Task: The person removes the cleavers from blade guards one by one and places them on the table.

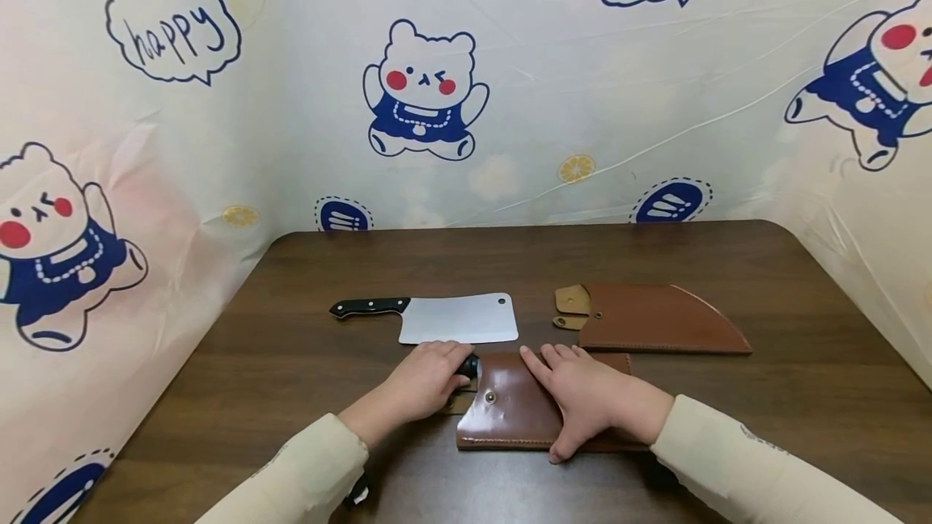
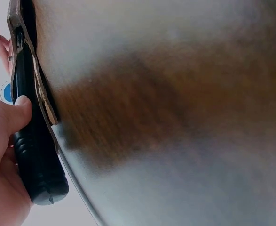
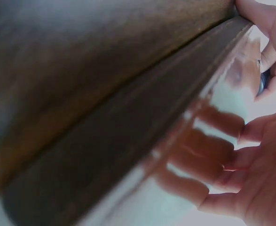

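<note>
My left hand (image 1: 422, 378) grips the black handle (image 2: 40, 162) of a knife, the thumb lying along it in the left wrist view. The handle sticks out of the left end of a glossy brown leather sheath (image 1: 510, 415) with a metal snap; the blade is hidden inside. Fingers spread, my right hand (image 1: 599, 396) rests flat on top of the sheath, its thumb at the near stitched edge. A tan strap (image 1: 459, 403) pokes out below the handle. Just beyond lies a cleaver (image 1: 459, 320) with a black riveted handle, bare blade pointing right.
A second brown leather sheath (image 1: 655, 318) lies farther back on the right, its tan straps to the left. The dark wood table (image 1: 240, 395) ends at a cartoon-printed cloth (image 1: 524, 120) behind. A small dark object (image 1: 358, 492) shows partly beneath the left sleeve.
</note>
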Motion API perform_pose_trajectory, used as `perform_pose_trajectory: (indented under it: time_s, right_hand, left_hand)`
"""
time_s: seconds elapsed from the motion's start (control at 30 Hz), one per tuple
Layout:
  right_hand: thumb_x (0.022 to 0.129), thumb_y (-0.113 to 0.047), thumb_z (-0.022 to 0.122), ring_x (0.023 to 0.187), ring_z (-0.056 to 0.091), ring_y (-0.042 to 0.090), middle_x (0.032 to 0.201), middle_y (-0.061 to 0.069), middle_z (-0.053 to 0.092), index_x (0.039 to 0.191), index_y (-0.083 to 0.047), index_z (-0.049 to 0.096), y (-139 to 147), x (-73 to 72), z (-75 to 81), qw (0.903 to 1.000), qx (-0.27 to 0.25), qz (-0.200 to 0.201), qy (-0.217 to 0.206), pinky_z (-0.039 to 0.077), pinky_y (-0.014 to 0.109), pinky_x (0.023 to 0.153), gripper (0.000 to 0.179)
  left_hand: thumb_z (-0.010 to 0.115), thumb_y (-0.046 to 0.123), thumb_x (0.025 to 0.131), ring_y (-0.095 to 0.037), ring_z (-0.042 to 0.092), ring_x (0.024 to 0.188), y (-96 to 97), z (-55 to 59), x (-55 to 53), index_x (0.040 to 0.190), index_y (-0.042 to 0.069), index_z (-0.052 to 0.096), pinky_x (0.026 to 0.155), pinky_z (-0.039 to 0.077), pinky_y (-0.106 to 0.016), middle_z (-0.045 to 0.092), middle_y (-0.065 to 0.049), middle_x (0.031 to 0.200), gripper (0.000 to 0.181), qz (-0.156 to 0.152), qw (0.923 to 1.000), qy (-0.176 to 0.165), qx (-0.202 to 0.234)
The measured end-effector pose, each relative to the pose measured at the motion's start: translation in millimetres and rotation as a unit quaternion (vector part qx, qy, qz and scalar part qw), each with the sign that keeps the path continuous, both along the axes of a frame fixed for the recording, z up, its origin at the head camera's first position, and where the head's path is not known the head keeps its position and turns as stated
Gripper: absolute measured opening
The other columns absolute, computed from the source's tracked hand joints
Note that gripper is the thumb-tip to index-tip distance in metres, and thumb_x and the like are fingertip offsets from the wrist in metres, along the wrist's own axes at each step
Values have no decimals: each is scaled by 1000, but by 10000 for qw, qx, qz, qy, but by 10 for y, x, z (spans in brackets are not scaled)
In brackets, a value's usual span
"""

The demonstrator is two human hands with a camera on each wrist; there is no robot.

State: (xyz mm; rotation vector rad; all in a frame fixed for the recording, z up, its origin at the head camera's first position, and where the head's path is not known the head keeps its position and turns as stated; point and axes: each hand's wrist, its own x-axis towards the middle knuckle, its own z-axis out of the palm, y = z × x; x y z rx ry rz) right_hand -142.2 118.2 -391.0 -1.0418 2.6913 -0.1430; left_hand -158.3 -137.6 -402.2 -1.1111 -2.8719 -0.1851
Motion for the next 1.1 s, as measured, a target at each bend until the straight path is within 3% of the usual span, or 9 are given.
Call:
perform_pose_trajectory:
  time_s: [0.37, 1.1]
  right_hand:
    - [52, -61, 76, 121, 42, 33, 133, 22, 43, 146, -3, 22, -12, 15, 11, 9999, 134, 28, 79, 36, 54, 98, 123]
    - [53, -57, 75, 114, 47, 29, 125, 17, 47, 144, -2, 25, -3, 33, 36, 9997, -24, 167, 169, 39, 52, 93, 118]
  left_hand:
    - [60, 24, 90, -24, 60, 99, 6, -34, 16, 117, 2, 55, 86, 46, -40, 62, -9, 109, 35, -71, 9995, 247, -178]
    - [62, 22, 88, -23, 59, 98, 0, -12, 69, 115, 4, 56, 83, 46, -40, 62, -7, 107, 33, 3, 9987, 506, -73]
